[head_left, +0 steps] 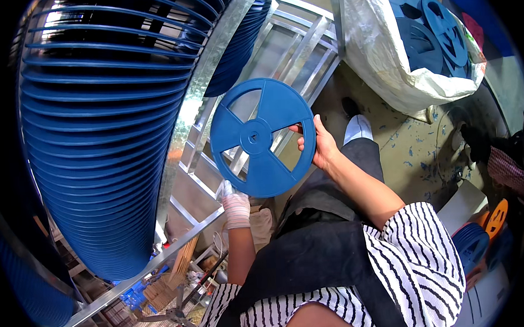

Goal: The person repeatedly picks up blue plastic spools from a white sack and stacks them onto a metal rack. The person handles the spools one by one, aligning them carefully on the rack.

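A round blue plastic reel disc (268, 163) with wedge-shaped cutouts and a small hub hole is held up in front of me, its flat face toward me. My right hand (322, 143), bare, grips the right rim, with fingertips showing through a cutout. At the lower left rim is my left hand (236, 205) in a whitish glove, its thumb on the edge and its other fingers hidden behind the disc. To the left, a long row of similar blue discs (98, 153) is stacked closely on a metal rack (184, 132).
A white woven sack (380, 59) at the upper right holds loose blue discs (443, 33). Another person's patterned sleeve (505, 167) shows at far right, near an orange disc (496, 219). A wire-guarded fan (169, 313) stands lower left. Blue chips lie on the floor (401, 140).
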A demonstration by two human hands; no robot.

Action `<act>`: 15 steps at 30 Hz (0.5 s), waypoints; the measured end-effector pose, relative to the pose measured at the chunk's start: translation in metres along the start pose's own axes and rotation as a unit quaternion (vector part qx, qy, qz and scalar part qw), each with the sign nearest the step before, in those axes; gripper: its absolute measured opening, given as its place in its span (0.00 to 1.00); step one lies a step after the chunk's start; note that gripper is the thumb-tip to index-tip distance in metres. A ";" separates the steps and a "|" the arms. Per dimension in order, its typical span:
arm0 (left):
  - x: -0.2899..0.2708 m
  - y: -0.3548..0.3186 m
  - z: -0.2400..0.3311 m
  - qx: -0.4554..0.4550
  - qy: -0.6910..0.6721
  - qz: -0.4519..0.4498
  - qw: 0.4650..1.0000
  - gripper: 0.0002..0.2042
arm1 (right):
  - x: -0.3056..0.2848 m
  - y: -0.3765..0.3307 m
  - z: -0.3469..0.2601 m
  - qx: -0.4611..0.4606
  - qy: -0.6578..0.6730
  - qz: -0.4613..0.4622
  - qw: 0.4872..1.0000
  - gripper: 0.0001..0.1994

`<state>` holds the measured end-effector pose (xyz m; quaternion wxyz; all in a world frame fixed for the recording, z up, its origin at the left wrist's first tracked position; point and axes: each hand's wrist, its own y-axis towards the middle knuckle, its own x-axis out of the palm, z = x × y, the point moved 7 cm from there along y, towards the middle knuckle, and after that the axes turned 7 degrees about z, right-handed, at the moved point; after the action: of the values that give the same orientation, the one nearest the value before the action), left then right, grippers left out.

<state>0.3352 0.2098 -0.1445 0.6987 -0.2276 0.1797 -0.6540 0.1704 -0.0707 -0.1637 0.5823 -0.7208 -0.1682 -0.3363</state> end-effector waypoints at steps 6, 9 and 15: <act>0.092 -0.036 0.014 0.273 0.455 -0.171 0.830 0.42 | 0.019 -0.012 0.001 -0.107 -0.118 0.021 0.987 0.29; 0.107 -0.038 -0.003 0.144 0.447 -0.198 0.860 0.48 | 0.056 -0.026 0.032 -0.066 -0.161 -0.024 0.984 0.24; 0.090 -0.030 0.023 0.011 0.108 -0.134 0.985 0.11 | 0.119 0.011 0.091 -0.039 -0.268 -0.208 0.940 0.20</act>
<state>0.3300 0.1209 -0.1046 0.5834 -0.1700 0.2153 -0.7645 0.2891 -0.0052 -0.0994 0.4039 -0.7555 -0.4510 -0.2504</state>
